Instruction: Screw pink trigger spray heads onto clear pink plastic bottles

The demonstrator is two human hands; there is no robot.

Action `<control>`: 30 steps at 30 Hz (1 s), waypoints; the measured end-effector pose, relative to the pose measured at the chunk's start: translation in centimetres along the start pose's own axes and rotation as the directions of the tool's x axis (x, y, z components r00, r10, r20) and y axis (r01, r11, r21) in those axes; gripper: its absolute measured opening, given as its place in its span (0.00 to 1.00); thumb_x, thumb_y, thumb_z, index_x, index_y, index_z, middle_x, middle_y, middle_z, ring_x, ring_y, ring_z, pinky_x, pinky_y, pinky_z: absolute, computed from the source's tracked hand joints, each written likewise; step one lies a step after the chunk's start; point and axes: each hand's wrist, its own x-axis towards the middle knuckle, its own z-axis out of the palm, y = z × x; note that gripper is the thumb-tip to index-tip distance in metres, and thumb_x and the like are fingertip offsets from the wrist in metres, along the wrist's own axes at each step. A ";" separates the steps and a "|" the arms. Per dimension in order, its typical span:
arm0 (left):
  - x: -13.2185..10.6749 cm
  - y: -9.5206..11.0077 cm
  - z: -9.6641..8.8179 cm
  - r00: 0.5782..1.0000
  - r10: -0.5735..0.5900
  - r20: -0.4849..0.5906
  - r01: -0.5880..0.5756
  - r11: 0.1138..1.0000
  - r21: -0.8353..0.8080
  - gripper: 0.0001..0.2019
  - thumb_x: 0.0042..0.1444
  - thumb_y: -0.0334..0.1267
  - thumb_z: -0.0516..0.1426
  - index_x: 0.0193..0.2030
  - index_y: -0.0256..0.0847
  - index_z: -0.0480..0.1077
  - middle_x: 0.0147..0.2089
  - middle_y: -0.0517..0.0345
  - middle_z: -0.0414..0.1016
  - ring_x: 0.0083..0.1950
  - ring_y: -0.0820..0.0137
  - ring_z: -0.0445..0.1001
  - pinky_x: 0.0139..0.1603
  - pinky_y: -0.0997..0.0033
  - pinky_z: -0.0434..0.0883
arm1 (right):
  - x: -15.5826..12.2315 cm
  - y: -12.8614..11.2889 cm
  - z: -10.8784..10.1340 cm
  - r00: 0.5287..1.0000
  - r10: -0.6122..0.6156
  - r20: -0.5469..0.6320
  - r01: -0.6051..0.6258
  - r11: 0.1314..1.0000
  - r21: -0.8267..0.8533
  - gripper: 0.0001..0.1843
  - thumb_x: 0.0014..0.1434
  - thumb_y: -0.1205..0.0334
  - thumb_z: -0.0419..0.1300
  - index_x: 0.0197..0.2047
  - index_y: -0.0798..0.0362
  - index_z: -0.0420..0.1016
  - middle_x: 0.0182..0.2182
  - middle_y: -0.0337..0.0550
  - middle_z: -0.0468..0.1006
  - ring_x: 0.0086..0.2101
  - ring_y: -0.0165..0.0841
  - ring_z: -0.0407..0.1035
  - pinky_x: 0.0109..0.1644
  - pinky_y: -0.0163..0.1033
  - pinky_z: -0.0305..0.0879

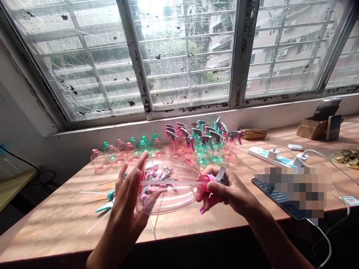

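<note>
I hold a clear pink spray bottle (171,186) sideways above the wooden table (56,220). My left hand (127,198) presses flat against the bottle's base with the fingers stretched out. My right hand (227,192) is wrapped round the pink and grey trigger head (217,177) at the bottle's neck. Behind the bottle, loose trigger heads (157,173) lie on the table, seen through the plastic.
Capless pink and green bottles (126,149) stand at the back left, finished spray bottles (202,144) at the back middle. A loose green trigger head with tube (105,203) lies to the left. A power strip (276,157), phone (277,196) and cables lie to the right.
</note>
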 end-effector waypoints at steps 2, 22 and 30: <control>0.3 0.8 0.4 0.999 0.043 0.006 -0.043 0.993 0.106 0.47 0.65 0.38 0.64 0.79 0.59 0.37 0.78 0.50 0.55 0.75 0.47 0.61 0.76 0.32 0.51 | 0.0 -0.1 -0.3 1.000 -0.003 0.008 0.003 1.000 -0.001 0.12 0.64 0.56 0.70 0.40 0.56 0.76 0.30 0.44 0.88 0.25 0.33 0.83 0.32 0.37 0.84; 0.0 0.6 2.1 0.990 -0.078 -0.114 0.041 0.955 -0.295 0.25 0.67 0.55 0.59 0.67 0.55 0.62 0.75 0.53 0.62 0.77 0.52 0.57 0.77 0.30 0.45 | -0.7 -1.0 -0.1 0.981 -0.132 -0.140 0.107 0.979 -0.175 0.14 0.55 0.63 0.77 0.40 0.55 0.79 0.27 0.40 0.87 0.27 0.34 0.83 0.35 0.36 0.84; 0.4 0.0 2.2 0.998 0.011 -0.070 -0.027 0.972 -0.234 0.24 0.73 0.35 0.56 0.71 0.60 0.60 0.76 0.56 0.60 0.75 0.54 0.61 0.71 0.44 0.67 | -0.4 -0.9 -0.7 0.983 -0.097 -0.159 0.091 0.995 -0.040 0.17 0.59 0.51 0.74 0.36 0.55 0.76 0.23 0.43 0.86 0.20 0.34 0.80 0.24 0.35 0.81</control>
